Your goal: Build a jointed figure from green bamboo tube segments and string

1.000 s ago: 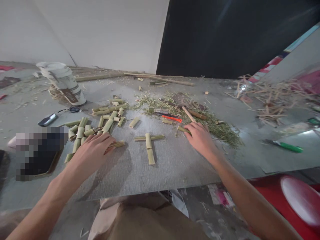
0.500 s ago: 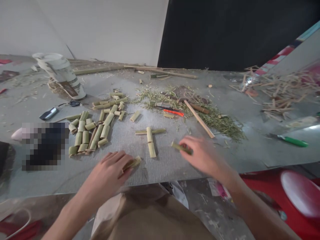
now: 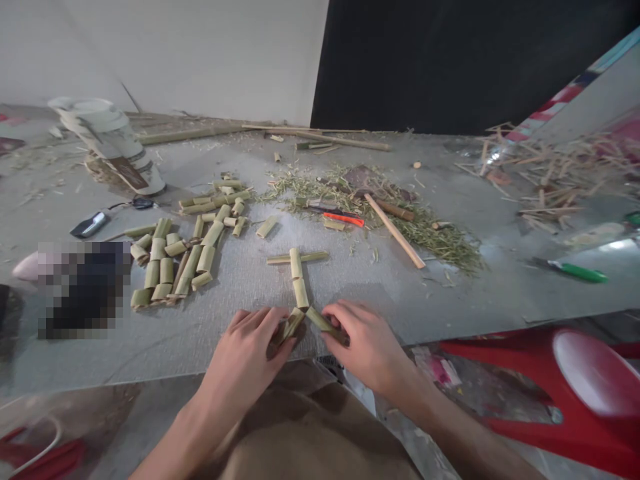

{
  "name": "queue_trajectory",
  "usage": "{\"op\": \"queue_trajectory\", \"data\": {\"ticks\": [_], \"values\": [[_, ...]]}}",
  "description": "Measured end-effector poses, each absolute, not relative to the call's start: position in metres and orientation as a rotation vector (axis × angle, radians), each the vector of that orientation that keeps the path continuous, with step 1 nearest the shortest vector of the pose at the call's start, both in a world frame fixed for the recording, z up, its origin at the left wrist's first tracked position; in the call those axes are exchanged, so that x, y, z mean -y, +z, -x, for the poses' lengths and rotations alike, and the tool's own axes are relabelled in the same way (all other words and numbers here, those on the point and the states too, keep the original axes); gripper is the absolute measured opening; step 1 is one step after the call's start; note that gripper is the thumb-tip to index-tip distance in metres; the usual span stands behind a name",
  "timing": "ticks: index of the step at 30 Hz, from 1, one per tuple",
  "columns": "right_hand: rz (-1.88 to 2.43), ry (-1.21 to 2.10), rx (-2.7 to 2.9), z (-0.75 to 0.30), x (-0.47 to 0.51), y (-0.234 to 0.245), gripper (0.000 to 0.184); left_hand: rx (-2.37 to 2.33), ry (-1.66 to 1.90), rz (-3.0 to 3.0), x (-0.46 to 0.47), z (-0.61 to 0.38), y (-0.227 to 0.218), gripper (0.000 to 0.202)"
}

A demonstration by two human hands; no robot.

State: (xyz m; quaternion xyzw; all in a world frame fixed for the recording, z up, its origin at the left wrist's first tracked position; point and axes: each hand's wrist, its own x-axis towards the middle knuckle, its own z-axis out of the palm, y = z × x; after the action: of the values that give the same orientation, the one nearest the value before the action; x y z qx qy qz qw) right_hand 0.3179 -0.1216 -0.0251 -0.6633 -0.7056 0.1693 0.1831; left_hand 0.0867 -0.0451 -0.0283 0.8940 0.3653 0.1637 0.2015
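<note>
Two short bamboo pieces (image 3: 297,280) lie end to end near the front edge of the grey table (image 3: 350,293), crossed at the top by a thin bamboo strip (image 3: 315,256). My left hand (image 3: 247,357) pinches a split bamboo piece (image 3: 290,325) and sets it slanting against the lower end of that figure. My right hand (image 3: 363,340) pinches another bamboo piece (image 3: 324,323), slanting the other way. The two held pieces meet just below the lower upright piece.
A heap of cut bamboo segments (image 3: 177,257) lies to the left. Behind are green shavings (image 3: 425,237), an orange-handled knife (image 3: 343,218), a wooden stick (image 3: 395,231), a white bucket (image 3: 107,140) and a green-handled tool (image 3: 577,271). A red plastic stool (image 3: 575,373) stands at the right.
Both hands drew back from the pile and the shavings toward the front edge, each carrying a bamboo piece, and brought them together below the cross-shaped figure.
</note>
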Motion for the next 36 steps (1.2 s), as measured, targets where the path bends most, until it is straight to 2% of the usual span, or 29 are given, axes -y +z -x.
{"op": "queue_trajectory", "data": {"ticks": [11, 16, 21, 27, 31, 36], "values": [[1.853, 0.415, 2.021, -0.32, 0.121, -0.023, 0.016, -1.011, 0.441, -2.523, 0.041, -0.083, -0.028, 0.014], [1.821, 0.121, 2.035, -0.358, 0.093, 0.001, 0.018, -1.156, 0.508, -2.552, -0.004, -0.066, -0.002, 0.029], [1.873, -0.111, 2.075, -0.405, 0.011, 0.02, 0.009, -1.357, 0.352, -2.663, -0.082, -0.084, 0.019, 0.03], [1.978, -0.077, 2.201, -0.416, -0.058, -0.002, 0.011, -1.35, 0.26, -2.794, -0.128, -0.121, -0.007, 0.028], [1.973, -0.003, 2.203, -0.42, -0.064, -0.024, 0.015, -1.295, 0.34, -2.774, -0.136, -0.124, -0.027, 0.033], [1.92, 0.06, 2.112, -0.427, -0.061, -0.027, 0.015, -1.275, 0.427, -2.614, -0.14, -0.118, -0.027, 0.04]]}}
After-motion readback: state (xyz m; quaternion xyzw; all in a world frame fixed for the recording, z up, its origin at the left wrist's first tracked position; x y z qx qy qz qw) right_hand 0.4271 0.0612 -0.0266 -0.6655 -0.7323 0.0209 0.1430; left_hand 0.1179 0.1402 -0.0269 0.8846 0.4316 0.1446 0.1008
